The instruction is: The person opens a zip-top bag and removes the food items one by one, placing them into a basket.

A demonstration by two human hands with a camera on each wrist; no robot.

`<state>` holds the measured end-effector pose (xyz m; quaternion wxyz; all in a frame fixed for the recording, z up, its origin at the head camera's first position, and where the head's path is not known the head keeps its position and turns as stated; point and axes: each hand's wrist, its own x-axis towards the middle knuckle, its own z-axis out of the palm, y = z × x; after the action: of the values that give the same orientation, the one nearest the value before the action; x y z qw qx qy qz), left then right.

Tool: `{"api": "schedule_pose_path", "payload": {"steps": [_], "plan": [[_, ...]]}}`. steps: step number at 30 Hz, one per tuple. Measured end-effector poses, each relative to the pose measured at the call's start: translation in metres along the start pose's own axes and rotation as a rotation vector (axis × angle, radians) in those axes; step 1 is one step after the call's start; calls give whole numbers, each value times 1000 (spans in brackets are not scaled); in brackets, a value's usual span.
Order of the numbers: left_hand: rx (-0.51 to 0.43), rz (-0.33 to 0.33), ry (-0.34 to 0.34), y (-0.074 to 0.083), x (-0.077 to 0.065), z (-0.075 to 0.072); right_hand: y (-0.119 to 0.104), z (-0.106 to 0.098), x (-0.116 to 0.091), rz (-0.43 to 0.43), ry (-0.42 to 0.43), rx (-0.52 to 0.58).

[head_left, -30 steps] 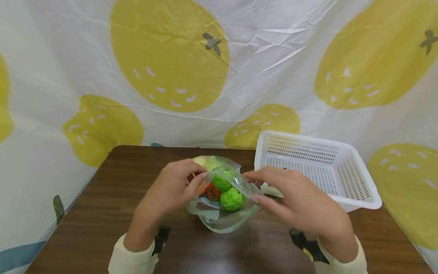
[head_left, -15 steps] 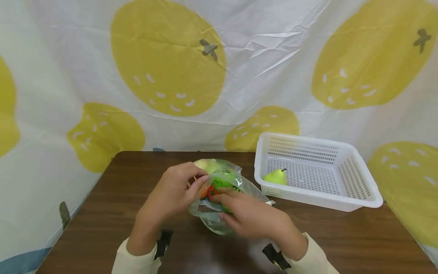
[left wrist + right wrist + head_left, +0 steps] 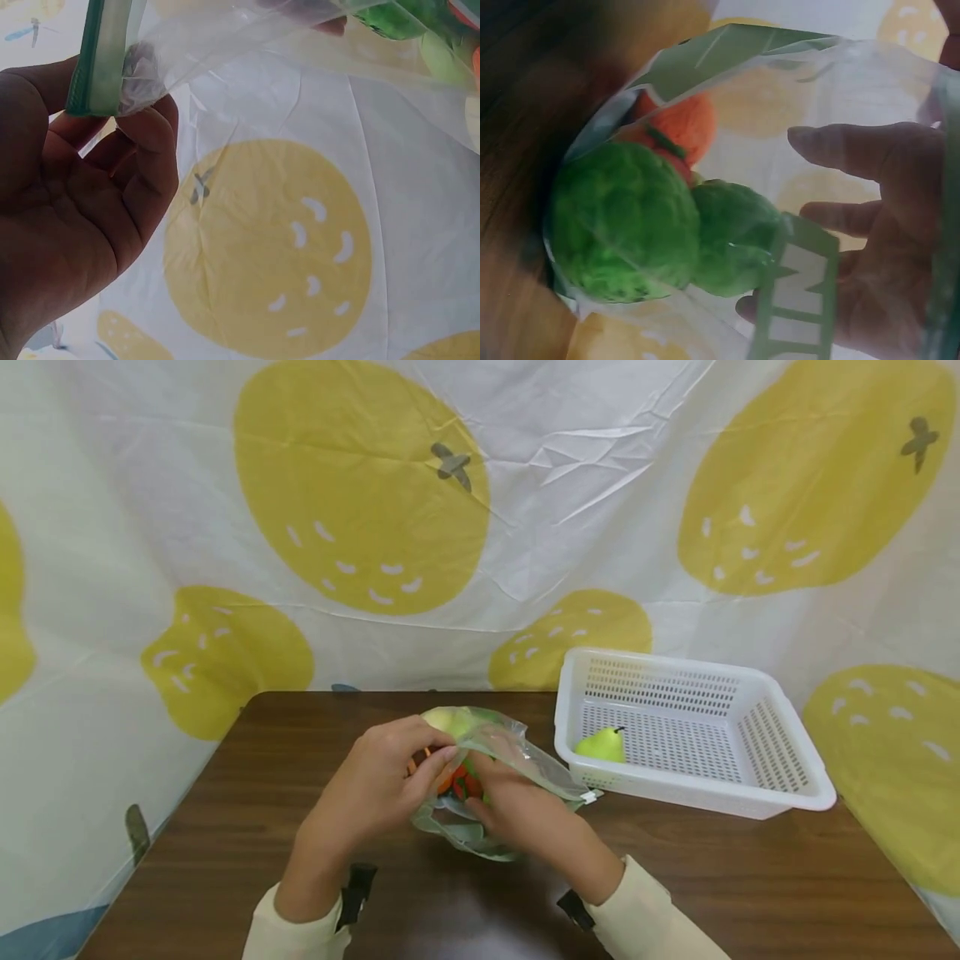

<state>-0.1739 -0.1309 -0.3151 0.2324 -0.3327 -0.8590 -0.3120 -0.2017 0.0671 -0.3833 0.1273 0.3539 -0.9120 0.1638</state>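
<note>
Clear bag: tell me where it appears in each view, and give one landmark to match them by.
Head: the clear bag is below centre, left of the white basket.
Left wrist: the clear bag stretches across the top, from upper left to upper right.
Right wrist: the clear bag fills most of the picture.
Shared landmark: the yellow-printed cloth.

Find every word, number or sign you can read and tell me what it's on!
Clear bag: pale sideways letters on a green patch, too blurred and cut off to quote.
No readable words or numbers on the white basket or printed sheet.
</note>
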Motion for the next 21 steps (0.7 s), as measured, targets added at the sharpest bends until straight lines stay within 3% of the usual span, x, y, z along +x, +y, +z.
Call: {"api": "schedule_pose_path", "payload": {"steps": [3,5,14,17,21], "plan": [[-4,8,1,0,0,1,4,6,4,-24,108,-115],[-5,9,-2,0,1,2,6,9,8,-5,135,-154],[-6,-25,-36,1,1,2,11,14,17,304,3,-79],[-15,-68,-119,1,0,0,12,13,18,373,-39,-40],[-21,-172,-293,-4,-6,-11,13,12,17,394,-59,-12]]}}
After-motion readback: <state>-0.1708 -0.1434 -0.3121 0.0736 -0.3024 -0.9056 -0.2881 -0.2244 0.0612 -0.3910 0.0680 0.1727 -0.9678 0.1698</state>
